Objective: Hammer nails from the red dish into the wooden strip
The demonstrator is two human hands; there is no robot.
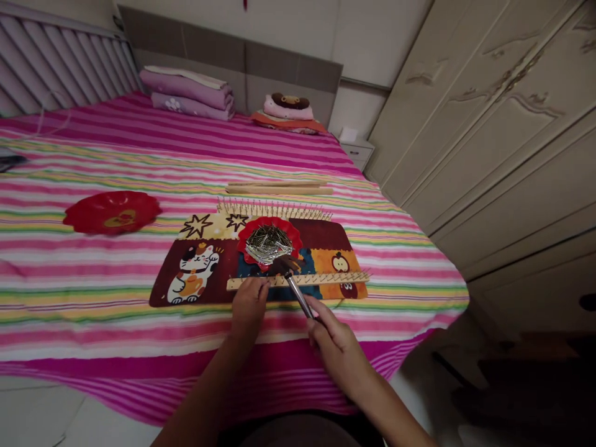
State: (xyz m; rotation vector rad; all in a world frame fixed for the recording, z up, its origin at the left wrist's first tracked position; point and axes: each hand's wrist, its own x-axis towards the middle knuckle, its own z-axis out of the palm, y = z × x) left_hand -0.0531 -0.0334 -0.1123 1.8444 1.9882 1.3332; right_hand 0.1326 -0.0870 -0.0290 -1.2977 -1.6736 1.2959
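One hammer (298, 295) partly hides the bowl (296, 239)
Right hand (339, 343) clasps the hammer; left hand (249, 309) at strip (302, 280), grip unclear.

nails (267, 242): shiny metal | hammer handle (299, 297): smooth, shiny metal | wood strip (321, 279): dull, bare wood | bowl (295, 236): shiny plastic | plate (93, 211): smooth, shiny plastic | bed sheet (46, 267): dull cloth

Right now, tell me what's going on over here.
The person's right hand holds a hammer, its head by the near edge of a red bowl of nails. The left hand is at the left part of a nail-studded wooden strip; whether it pinches a nail is unclear. Another studded strip stands behind the bowl.
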